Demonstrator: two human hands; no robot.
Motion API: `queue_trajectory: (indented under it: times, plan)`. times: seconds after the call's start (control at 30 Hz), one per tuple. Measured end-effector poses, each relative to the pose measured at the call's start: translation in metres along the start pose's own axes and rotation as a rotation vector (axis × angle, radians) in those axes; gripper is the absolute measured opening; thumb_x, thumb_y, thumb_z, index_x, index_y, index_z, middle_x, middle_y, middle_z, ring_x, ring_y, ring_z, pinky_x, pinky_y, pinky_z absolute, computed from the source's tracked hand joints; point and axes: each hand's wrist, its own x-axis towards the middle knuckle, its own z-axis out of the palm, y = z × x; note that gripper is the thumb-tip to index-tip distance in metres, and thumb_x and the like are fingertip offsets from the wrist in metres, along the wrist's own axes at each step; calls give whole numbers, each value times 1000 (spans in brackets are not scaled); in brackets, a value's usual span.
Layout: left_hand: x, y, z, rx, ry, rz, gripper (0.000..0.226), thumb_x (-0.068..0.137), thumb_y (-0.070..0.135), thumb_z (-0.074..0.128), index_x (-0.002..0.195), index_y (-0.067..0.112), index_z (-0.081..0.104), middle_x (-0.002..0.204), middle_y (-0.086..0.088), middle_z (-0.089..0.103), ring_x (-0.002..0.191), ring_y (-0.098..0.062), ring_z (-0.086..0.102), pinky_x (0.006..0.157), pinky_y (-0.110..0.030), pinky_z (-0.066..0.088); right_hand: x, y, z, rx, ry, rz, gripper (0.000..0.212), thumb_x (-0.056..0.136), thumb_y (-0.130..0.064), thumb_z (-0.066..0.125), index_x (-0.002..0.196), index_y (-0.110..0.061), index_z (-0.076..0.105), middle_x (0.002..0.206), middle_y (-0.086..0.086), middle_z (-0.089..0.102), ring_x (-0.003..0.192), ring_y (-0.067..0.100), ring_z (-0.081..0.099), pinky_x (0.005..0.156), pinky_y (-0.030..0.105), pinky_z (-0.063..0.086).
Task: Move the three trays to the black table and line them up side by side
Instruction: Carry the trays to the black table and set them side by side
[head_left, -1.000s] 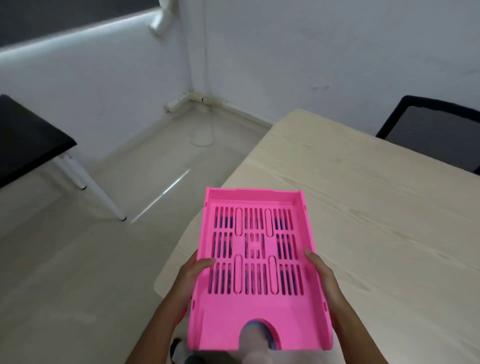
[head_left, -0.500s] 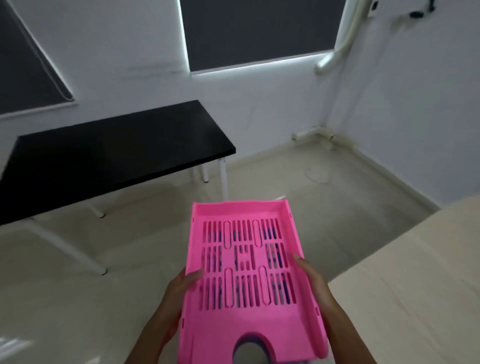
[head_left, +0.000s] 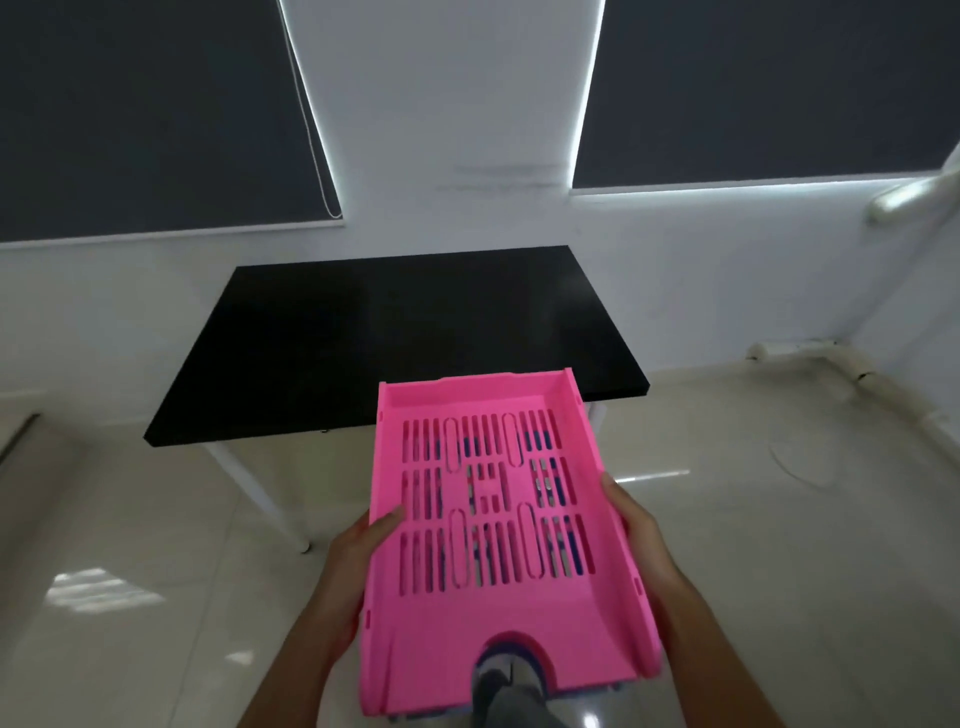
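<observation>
A pink slotted tray (head_left: 498, 603) is held level in front of me, over the floor. Blue and purple show through its slots and under its near edge, so at least one more tray is stacked beneath; how many I cannot tell. My left hand (head_left: 358, 551) grips the stack's left side. My right hand (head_left: 636, 525) grips its right side. The black table (head_left: 363, 343) stands ahead against the wall, its top bare. The tray's far end overlaps the table's near right edge in view.
White table legs (head_left: 254, 493) reach down to the glossy tiled floor (head_left: 779, 545). Two dark window blinds hang above the table. White pipes (head_left: 810, 353) run along the right wall's base. My leg and shoe (head_left: 506, 680) show under the tray.
My view has swung left from the wooden table to face the black table squarely. The black table is now closer and centred. Both hands keep the same hold on the tray stack.
</observation>
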Motion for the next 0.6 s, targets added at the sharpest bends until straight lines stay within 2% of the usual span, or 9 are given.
queue_trajectory:
  times: [0.1, 0.17, 0.27, 0.33, 0.4, 0.47, 0.6]
  plan:
    - [61, 39, -10, -32, 22, 12, 52, 81, 41, 76, 123, 10, 72, 107, -28, 76, 94, -45, 74, 94, -66, 54, 66, -31, 25, 31, -42, -4, 74, 92, -59, 58, 127, 6, 62, 120, 35, 58, 102, 50, 57, 104, 75, 39]
    - [100, 63, -16, -30, 40, 17, 56, 78, 44, 77, 124, 12, 71, 109, -28, 76, 99, -48, 73, 94, -66, 54, 113, -50, 40, 23, -88, 3, 74, 94, -56, 57, 128, 9, 58, 118, 29, 57, 101, 47, 55, 104, 70, 41]
    - [157, 96, -28, -70, 71, 4, 49, 83, 40, 75, 123, 11, 72, 111, -28, 75, 101, -49, 72, 95, -66, 54, 181, -76, 59, -8, -134, 6, 63, 98, -47, 54, 120, 12, 60, 97, 28, 64, 83, 40, 65, 83, 52, 58]
    - [192, 118, -37, -111, 94, -8, 47, 84, 35, 72, 124, 9, 71, 112, -29, 74, 99, -46, 72, 98, -67, 51, 222, -94, 76, -19, -149, 20, 50, 98, -40, 53, 108, 6, 70, 84, 21, 71, 70, 33, 71, 69, 42, 62]
    - [221, 137, -43, -125, 95, -7, 47, 83, 33, 72, 123, 8, 72, 107, -27, 76, 93, -40, 72, 99, -65, 51, 255, -109, 91, -24, -150, 34, 45, 99, -38, 52, 103, 2, 72, 77, 17, 74, 63, 29, 73, 61, 37, 63]
    - [253, 154, -51, -143, 110, -13, 45, 82, 32, 70, 120, 7, 73, 102, -24, 77, 89, -38, 73, 98, -63, 53, 290, -123, 107, -29, -146, 53, 49, 98, -39, 53, 112, 4, 70, 83, 19, 74, 67, 31, 73, 63, 39, 64]
    - [325, 189, -64, -175, 114, -10, 46, 79, 30, 71, 119, 6, 73, 108, -30, 74, 87, -39, 74, 94, -60, 56, 359, -149, 137, -5, -119, 102, 60, 94, -45, 56, 125, 6, 65, 98, 26, 72, 79, 37, 71, 76, 46, 60]
